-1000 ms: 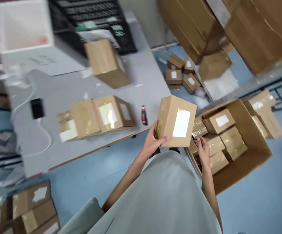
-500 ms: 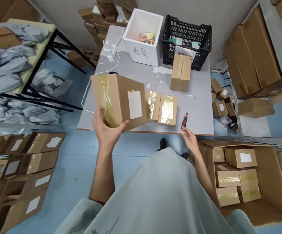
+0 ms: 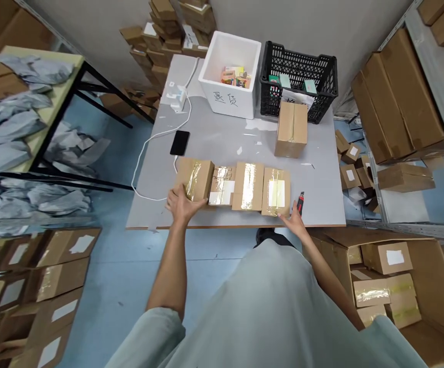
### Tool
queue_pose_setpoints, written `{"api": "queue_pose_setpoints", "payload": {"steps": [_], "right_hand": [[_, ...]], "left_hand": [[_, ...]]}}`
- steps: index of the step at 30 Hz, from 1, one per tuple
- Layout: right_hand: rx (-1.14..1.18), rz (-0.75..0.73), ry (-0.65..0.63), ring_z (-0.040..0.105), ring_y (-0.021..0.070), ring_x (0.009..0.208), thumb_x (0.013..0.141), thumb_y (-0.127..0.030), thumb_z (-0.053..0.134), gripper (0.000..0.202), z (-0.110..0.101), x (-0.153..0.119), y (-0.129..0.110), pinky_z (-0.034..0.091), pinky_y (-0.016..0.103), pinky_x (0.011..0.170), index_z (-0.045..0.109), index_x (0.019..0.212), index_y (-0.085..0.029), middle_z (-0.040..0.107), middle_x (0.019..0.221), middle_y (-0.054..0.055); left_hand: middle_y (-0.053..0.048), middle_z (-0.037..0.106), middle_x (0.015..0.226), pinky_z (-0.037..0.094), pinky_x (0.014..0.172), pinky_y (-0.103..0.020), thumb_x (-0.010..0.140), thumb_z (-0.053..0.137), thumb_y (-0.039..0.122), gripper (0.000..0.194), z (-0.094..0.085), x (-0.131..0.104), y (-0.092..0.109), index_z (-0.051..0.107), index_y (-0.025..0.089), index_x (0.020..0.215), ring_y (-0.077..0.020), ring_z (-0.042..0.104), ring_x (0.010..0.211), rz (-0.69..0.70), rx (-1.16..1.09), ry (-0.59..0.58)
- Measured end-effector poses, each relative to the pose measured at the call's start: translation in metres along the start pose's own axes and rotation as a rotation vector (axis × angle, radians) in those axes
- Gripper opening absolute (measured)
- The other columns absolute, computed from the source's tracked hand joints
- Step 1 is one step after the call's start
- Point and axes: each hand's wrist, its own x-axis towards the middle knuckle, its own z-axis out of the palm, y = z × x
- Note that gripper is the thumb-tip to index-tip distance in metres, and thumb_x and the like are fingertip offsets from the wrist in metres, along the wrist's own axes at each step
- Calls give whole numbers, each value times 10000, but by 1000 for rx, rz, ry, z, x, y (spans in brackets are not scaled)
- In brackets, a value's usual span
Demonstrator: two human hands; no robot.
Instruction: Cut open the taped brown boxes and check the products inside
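Observation:
Four taped cardboard boxes stand in a row near the table's front edge. My left hand (image 3: 182, 207) grips the leftmost box (image 3: 195, 180), fingers on its left side and thumb along its front. Beside that box is a box with dark writing and white labels (image 3: 222, 185), then a box with shiny tape (image 3: 248, 185). My right hand (image 3: 294, 222) holds the front right corner of the rightmost box (image 3: 276, 191), which has a pale label, between thumb and fingers. A red and black cutter (image 3: 301, 203) lies on the table just right of those fingers.
Behind the row are a phone (image 3: 179, 142), a white cable, a single box (image 3: 291, 129), a white foam bin (image 3: 227, 102) and a black crate (image 3: 329, 87). A large carton of boxes (image 3: 433, 286) stands at right; shelved boxes (image 3: 64, 281) are at lower left.
The box in my left hand has come down onto the table at the row's left end, uncovering the phone and the written-on box. My right hand has moved from the cutter's near end to the rightmost box.

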Motion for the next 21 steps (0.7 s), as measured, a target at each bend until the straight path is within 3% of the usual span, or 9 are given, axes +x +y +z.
{"api": "queue_pose_setpoints", "payload": {"steps": [2, 8, 16, 21], "right_hand": [[32, 85, -66, 494, 469, 1682, 922, -734, 789, 1296, 10, 8, -10, 473, 595, 1328, 182, 1845, -57, 424, 1798, 377], [34, 194, -67, 539, 475, 1641, 924, -650, 799, 1322, 31, 12, -27, 520, 556, 1289, 69, 1853, -55, 430, 1768, 369], [-66, 258, -184, 473, 503, 1679, 1002, -733, 679, 1334, 23, 7, -30, 549, 589, 1239, -90, 1858, -58, 333, 1846, 349], [-44, 240, -152, 421, 460, 1724, 967, -757, 724, 1371, 24, 5, -27, 497, 569, 1295, -67, 1868, -91, 307, 1874, 322]], "left_hand": [[-392, 366, 1746, 345, 1296, -739, 811, 891, 545, 1157, 10, 2, -1, 387, 109, 1758, -586, 411, 1625, -10, 21, -9], [-423, 240, 1810, 276, 1322, -734, 844, 865, 585, 1224, 20, 9, -8, 285, 120, 1816, -590, 298, 1702, -53, 67, -76], [-445, 144, 1840, 209, 1333, -772, 816, 883, 619, 1331, 35, 14, -20, 229, 74, 1839, -603, 218, 1728, -47, 102, -106], [-516, 83, 1823, 180, 1325, -817, 813, 882, 685, 1385, 47, 11, -28, 246, -43, 1806, -651, 135, 1736, 32, 107, -72]]}}
